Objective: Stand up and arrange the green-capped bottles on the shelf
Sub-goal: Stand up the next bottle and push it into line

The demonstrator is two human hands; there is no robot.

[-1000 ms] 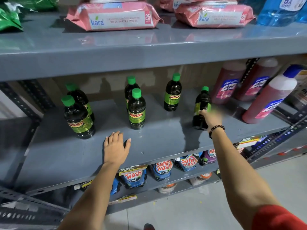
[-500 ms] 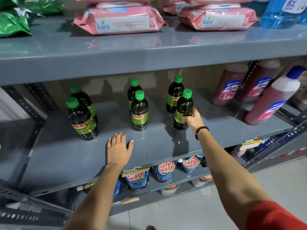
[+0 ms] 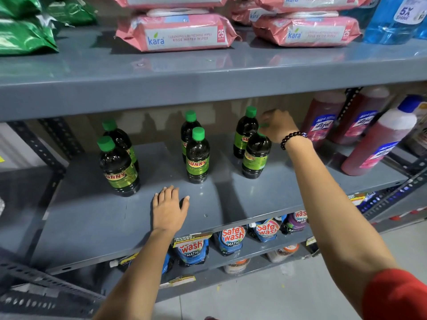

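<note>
Six dark bottles with green caps and "SUNNY" labels stand upright in three front-and-back pairs on the grey middle shelf (image 3: 92,215). The left pair's front bottle (image 3: 117,168) and the middle pair's front bottle (image 3: 198,158) each stand free, with a second bottle close behind. In the right pair, the back bottle (image 3: 245,132) stands just behind the front bottle (image 3: 256,157). My right hand (image 3: 278,128) is closed over the cap of that front right bottle, hiding most of the cap. My left hand (image 3: 169,209) lies flat on the shelf near its front edge, fingers apart, holding nothing.
Red Lizol bottles (image 3: 323,118) and a leaning one (image 3: 379,144) crowd the shelf's right end. Pink wipes packs (image 3: 178,33), green bags (image 3: 25,35) and a blue bottle (image 3: 392,21) sit on the shelf above. Safe Wash pouches (image 3: 231,239) fill the shelf below.
My right hand slid a bottle leftward from near the red bottles to just in front of the back right bottle, and its grip moved from the body to the cap. The left hand stayed put.
</note>
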